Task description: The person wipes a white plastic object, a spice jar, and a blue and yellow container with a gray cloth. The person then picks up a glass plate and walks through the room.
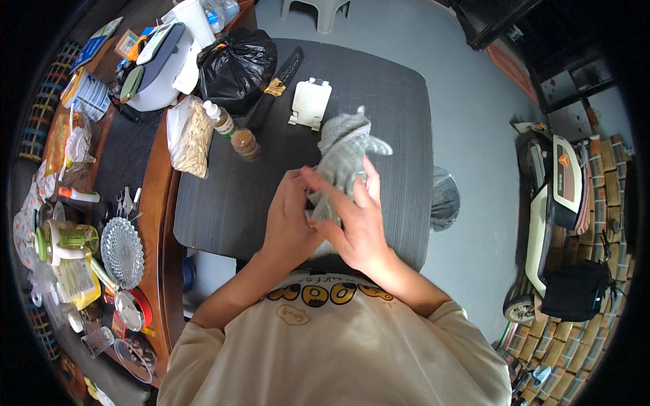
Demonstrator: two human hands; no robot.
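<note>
Both of my hands are on a crumpled grey-green cloth [344, 152], held above the near part of a dark wood-grain table [401, 203]. My left hand [290, 215] grips its lower left part, with the fingertips partly hidden. My right hand [355, 218] holds the lower right side between thumb and fingers. Loose folds of the cloth stick up beyond the fingers and look slightly blurred. Past the cloth lies a white plastic bracket or stand [311, 104]. A black-sheathed knife with a gold-coloured fitting [275, 87] lies to its left.
On the table's left stand a black plastic bag [237, 66], a spray bottle [219, 117], a brown-filled jar [245, 143] and a bag of shelled-looking snacks [195, 137]. A wooden counter [157, 213] at left bears a glass dish [122, 252]. A bin [445, 199] stands right of the table.
</note>
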